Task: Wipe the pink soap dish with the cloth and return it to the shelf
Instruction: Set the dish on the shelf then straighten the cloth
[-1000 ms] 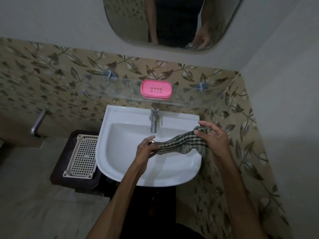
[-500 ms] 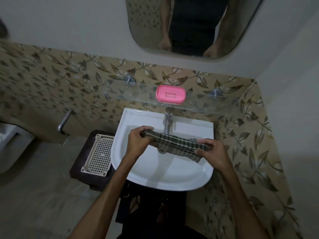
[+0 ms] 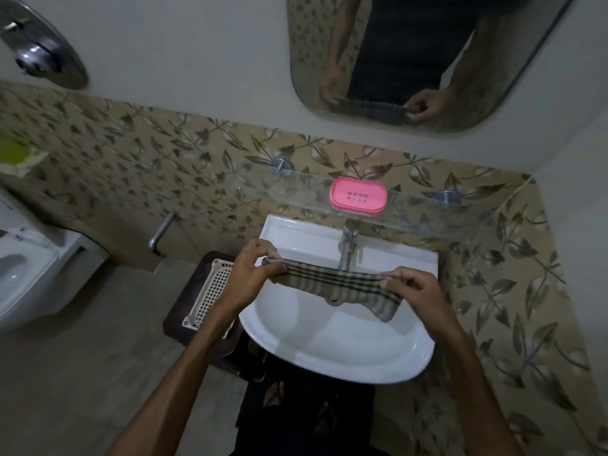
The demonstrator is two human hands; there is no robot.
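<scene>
The pink soap dish [image 3: 358, 196] sits on the clear glass shelf [image 3: 414, 209] above the basin, with nothing touching it. Below it, a checked grey-green cloth [image 3: 335, 284] is stretched flat between both hands over the white basin [image 3: 332, 350]. My left hand [image 3: 253, 274] pinches the cloth's left end. My right hand [image 3: 411, 291] grips its right end, where a loose corner hangs down. Both hands are well below the shelf and in front of the tap [image 3: 347, 250].
A mirror [image 3: 411, 60] hangs above the shelf. The right wall is close beside the basin. A perforated white tray [image 3: 210, 291] lies on a dark stand to the left. Further left are a toilet [image 3: 29, 258] and a wall pipe [image 3: 161, 232].
The cloth went from bunched to pulled out flat as my hands moved apart. The view has shifted left and up. The soap dish has stayed on the shelf.
</scene>
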